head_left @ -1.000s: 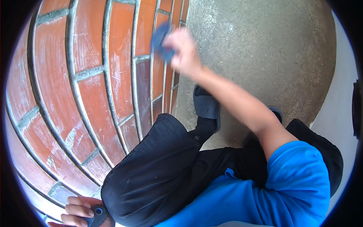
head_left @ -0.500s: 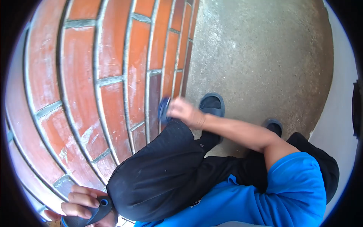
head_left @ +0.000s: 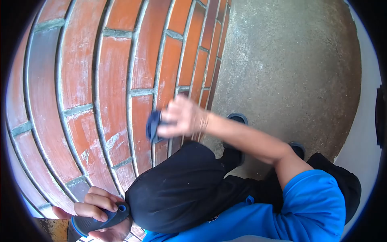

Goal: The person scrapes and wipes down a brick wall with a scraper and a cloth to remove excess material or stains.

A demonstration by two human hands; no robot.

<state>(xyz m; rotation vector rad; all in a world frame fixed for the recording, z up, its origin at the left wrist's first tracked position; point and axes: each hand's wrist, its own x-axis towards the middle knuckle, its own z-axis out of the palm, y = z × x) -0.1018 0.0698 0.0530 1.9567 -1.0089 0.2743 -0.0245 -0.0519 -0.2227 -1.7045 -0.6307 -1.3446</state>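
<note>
My right hand (head_left: 181,119), a little blurred, grips a dark blue object (head_left: 153,126) and holds it against the brick wall (head_left: 111,72), just beyond my bent knee. The object's shape is smeared, so its kind is hard to tell. At the lower left, the fingers of my left hand (head_left: 94,203) wrap round a dark grey tool handle (head_left: 115,218) with blue edging and a hole near its end. This handle lies beside my knee, close to the foot of the picture. Pale streaks mark several of the red bricks.
Rough grey concrete floor (head_left: 290,60) runs along the wall. A white wall (head_left: 365,133) curves up at the right, with a dark object (head_left: 380,117) at its edge. My dark sandals (head_left: 238,117) are on the floor. Something brownish (head_left: 56,229) shows at the bottom left.
My right hand has moved left across the bricks with the dark blue object. The view has shifted, so the wall's joints appear further right. My left hand keeps its hold on the handle.
</note>
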